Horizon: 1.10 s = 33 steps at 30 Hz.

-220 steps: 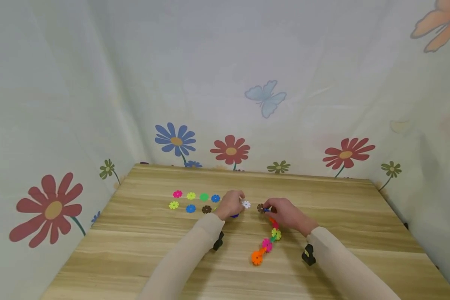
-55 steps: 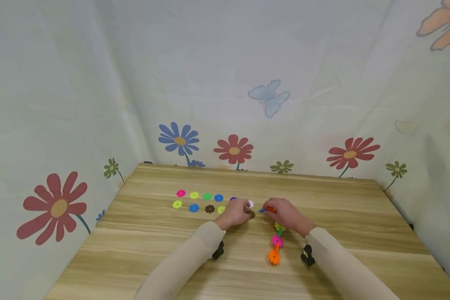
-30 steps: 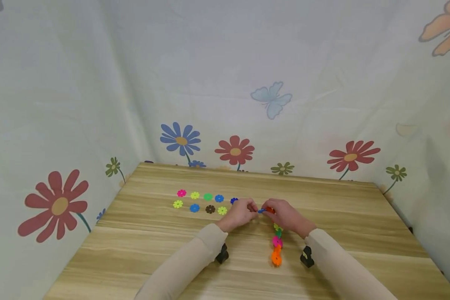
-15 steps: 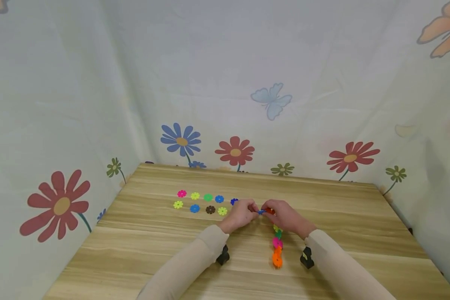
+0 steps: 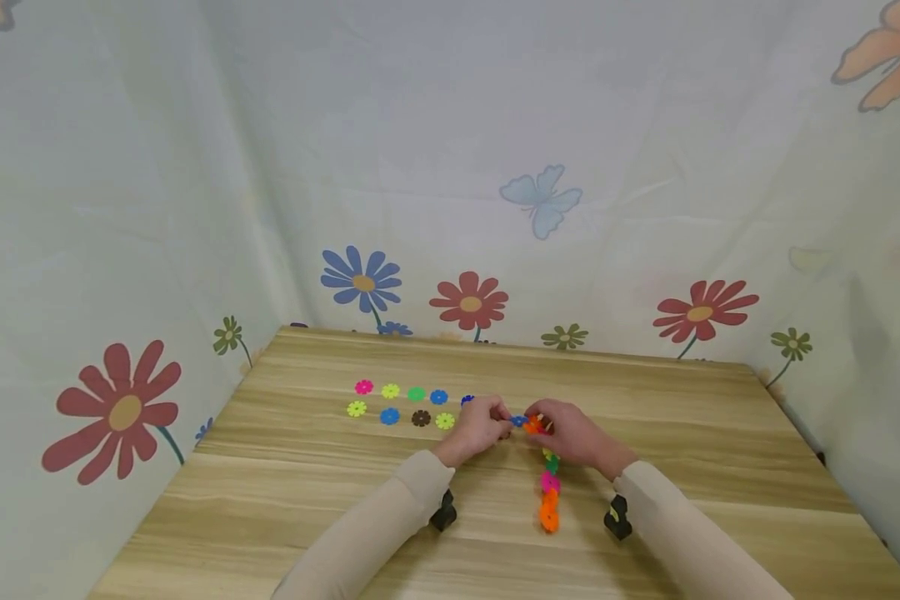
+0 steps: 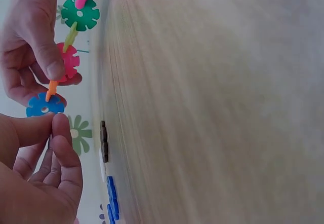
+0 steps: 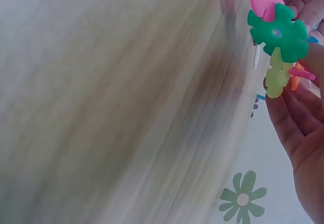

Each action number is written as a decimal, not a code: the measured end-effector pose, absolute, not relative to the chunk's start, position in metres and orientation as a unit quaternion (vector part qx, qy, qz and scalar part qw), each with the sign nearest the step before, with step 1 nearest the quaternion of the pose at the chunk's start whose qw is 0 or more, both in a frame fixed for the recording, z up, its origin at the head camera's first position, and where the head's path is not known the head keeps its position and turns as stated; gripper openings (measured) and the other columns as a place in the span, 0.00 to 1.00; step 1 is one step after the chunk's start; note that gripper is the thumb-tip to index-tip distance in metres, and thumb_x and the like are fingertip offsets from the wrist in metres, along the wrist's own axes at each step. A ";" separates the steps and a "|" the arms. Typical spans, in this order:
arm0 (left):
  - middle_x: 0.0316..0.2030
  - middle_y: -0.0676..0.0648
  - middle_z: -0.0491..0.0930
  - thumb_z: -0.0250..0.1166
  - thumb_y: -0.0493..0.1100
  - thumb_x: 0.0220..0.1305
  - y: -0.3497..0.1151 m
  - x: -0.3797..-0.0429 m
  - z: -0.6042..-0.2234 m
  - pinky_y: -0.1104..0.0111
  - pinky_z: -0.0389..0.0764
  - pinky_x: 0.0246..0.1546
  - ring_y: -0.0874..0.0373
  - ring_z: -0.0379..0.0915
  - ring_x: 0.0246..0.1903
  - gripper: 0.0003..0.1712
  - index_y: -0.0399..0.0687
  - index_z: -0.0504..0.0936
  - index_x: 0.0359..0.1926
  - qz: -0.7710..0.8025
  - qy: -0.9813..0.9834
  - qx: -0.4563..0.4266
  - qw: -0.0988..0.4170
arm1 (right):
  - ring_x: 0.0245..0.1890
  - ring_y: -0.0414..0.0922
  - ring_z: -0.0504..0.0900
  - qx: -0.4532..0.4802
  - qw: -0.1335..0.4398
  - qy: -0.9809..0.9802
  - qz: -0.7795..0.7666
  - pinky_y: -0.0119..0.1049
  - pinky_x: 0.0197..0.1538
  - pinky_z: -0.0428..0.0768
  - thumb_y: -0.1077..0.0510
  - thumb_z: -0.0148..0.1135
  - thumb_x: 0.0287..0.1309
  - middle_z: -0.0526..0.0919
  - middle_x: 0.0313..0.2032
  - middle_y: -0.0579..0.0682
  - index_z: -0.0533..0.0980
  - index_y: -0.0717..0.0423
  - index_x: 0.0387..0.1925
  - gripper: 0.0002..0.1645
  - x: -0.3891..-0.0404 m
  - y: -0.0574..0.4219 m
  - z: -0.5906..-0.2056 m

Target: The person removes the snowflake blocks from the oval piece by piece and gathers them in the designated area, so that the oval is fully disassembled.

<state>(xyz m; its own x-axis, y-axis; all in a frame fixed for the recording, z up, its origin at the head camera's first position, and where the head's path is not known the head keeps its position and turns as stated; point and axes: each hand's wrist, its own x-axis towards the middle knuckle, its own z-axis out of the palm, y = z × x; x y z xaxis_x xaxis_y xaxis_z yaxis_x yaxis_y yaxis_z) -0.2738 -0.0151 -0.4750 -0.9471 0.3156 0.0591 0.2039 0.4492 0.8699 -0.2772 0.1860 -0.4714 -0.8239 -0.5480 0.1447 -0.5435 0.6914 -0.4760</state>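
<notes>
A chain of slotted flower-shaped plastic discs hangs from my right hand (image 5: 572, 432); its fingers grip it near the pink-red disc (image 6: 71, 63). The chain's upper end has an orange disc (image 5: 532, 425) joined to a blue disc (image 5: 518, 422). My left hand (image 5: 477, 432) pinches the blue disc's edge between thumb and index finger. Lower on the chain come a yellow disc (image 7: 277, 76), a green disc (image 7: 281, 33), a pink disc (image 5: 550, 482) and, lowest, an orange end disc (image 5: 549, 518). The palm partly hides the chain's middle in the head view.
Loose flower discs lie in two rows left of my hands, among them a pink one (image 5: 363, 387), a green one (image 5: 417, 394) and a brown one (image 5: 421, 418). Another brown disc (image 6: 104, 141) and a dark blue disc (image 6: 112, 198) lie by my left hand on the wooden table (image 5: 270, 500).
My left hand has left the brown disc beside it and moved right to the chain's blue end disc. Since half a second ago, the blue and orange discs have tilted, showing more of their faces.
</notes>
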 end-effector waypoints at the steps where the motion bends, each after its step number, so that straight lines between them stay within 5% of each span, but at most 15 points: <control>1: 0.26 0.46 0.81 0.65 0.35 0.60 -0.015 -0.274 -0.475 0.71 0.74 0.22 0.55 0.76 0.23 0.02 0.41 0.79 0.32 0.503 0.849 0.151 0.056 | 0.35 0.38 0.76 -0.297 0.005 0.920 -0.256 0.35 0.40 0.78 0.57 0.68 0.55 0.79 0.40 0.44 0.76 0.55 0.45 0.17 -0.277 0.186 -0.471; 16: 0.27 0.50 0.78 0.66 0.36 0.60 -0.010 -0.270 -0.472 0.72 0.73 0.22 0.62 0.70 0.22 0.02 0.43 0.80 0.33 0.494 0.856 0.143 0.061 | 0.27 0.37 0.73 -0.301 0.005 0.914 -0.272 0.30 0.32 0.76 0.58 0.69 0.53 0.79 0.36 0.43 0.77 0.54 0.44 0.16 -0.273 0.187 -0.467; 33: 0.28 0.55 0.80 0.69 0.35 0.56 -0.008 -0.270 -0.473 0.73 0.76 0.32 0.64 0.73 0.29 0.03 0.46 0.84 0.32 0.491 0.851 0.183 0.010 | 0.32 0.37 0.76 -0.308 0.007 0.904 -0.297 0.32 0.37 0.78 0.61 0.69 0.53 0.80 0.40 0.45 0.78 0.54 0.44 0.16 -0.271 0.184 -0.463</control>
<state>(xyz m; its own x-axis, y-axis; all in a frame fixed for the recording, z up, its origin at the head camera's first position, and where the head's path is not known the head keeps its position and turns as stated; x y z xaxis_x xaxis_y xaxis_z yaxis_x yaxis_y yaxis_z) -0.2703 -0.0077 -0.4732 -0.9329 0.3215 0.1620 0.3011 0.4501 0.8407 -0.2705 0.1837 -0.4634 -0.8100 -0.5610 0.1711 -0.5530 0.6335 -0.5412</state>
